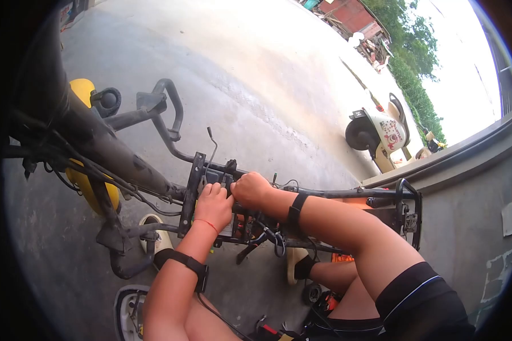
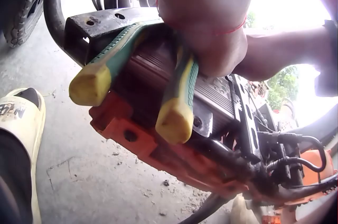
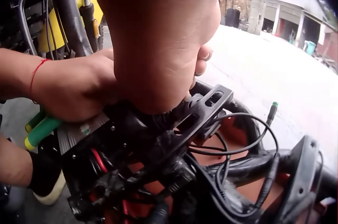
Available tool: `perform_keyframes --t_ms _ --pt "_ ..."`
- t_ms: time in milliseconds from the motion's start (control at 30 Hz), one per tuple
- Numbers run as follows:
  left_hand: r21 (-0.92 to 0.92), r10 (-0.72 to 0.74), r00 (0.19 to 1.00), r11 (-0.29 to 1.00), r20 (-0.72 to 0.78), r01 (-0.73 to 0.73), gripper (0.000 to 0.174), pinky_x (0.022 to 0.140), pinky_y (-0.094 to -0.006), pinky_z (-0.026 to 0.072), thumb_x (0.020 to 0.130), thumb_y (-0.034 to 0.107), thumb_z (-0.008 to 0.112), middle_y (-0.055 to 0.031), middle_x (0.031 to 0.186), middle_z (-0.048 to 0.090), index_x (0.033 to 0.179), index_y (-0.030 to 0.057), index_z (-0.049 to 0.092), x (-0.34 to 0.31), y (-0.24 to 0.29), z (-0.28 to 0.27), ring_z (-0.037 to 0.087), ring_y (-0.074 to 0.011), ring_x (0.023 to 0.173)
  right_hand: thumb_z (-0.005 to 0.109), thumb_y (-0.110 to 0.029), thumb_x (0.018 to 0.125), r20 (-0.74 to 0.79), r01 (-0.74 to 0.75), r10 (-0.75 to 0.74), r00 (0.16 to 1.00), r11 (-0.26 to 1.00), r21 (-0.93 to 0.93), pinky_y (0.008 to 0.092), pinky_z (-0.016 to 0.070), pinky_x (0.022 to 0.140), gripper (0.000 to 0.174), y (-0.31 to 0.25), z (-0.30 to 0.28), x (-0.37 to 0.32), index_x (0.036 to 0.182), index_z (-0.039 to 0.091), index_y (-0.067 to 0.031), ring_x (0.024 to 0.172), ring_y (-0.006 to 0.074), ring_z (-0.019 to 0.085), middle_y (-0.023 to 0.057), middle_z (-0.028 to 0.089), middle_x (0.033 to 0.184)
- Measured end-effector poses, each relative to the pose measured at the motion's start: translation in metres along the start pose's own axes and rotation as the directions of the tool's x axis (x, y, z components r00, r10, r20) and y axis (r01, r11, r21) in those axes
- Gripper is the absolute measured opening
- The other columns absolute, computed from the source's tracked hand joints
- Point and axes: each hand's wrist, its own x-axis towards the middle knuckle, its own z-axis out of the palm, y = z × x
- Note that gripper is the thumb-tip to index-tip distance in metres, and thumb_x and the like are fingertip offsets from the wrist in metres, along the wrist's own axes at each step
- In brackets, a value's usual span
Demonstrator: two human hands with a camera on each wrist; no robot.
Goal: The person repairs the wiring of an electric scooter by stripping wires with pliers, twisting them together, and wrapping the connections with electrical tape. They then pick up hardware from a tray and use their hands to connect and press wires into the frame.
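Note:
Both hands work close together over the ribbed metal box (image 2: 153,73) in the black vehicle frame (image 1: 189,199). My left hand (image 1: 215,206) lies over the box, its fingers pointing toward the far side; their tips are hidden in the left wrist view. Pliers with green and yellow handles (image 2: 178,116) stick out from beneath that hand, handles spread; whether it grips them is unclear. Against the left fingertips, my right hand (image 1: 251,190) has curled fingers, and what they hold is hidden. In the right wrist view, a green handle (image 3: 45,131) shows below the left hand.
Black cables (image 3: 227,153) loop beside the box, one with a green-tipped connector (image 3: 272,112). Orange plastic (image 2: 158,153) lies under the frame. A thin rod (image 1: 212,142) rises beyond the hands. Feet in pale shoes are close by, and a white scooter (image 1: 388,133) stands farther off.

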Motion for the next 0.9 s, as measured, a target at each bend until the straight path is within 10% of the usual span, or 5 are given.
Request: perform_keyframes --t_ms 433,900 --pt "-0.052 -0.029 0.999 0.998 -0.046 0.027 0.014 0.093 -0.0391 0.0372 0.079 0.016 0.058 -0.0043 0.085 0.059 0.084 0.0179 0.070 -0.002 0.001 0.005 0.052 -0.0252 0.097 0.059 -0.021 0.082 0.154 -0.394 0.363 0.919 0.831 0.392 0.0430 0.0575 0.075 0.024 -0.012 -0.010 -0.002 0.085 0.073 -0.0020 0.085 0.0340 0.072 0.0190 0.072 0.092" --pt "-0.027 -0.023 1.000 0.999 0.002 0.023 0.018 0.094 -0.0381 0.0360 0.083 0.019 0.056 -0.0042 0.085 0.060 0.094 0.0220 0.070 -0.002 -0.002 0.003 0.052 -0.0244 0.098 0.058 -0.024 0.085 0.188 -0.208 0.166 0.968 0.951 0.229 0.0413 0.0561 0.078 0.028 -0.008 -0.018 -0.006 0.095 0.069 0.0004 0.091 0.0334 0.070 0.0170 0.069 0.095"
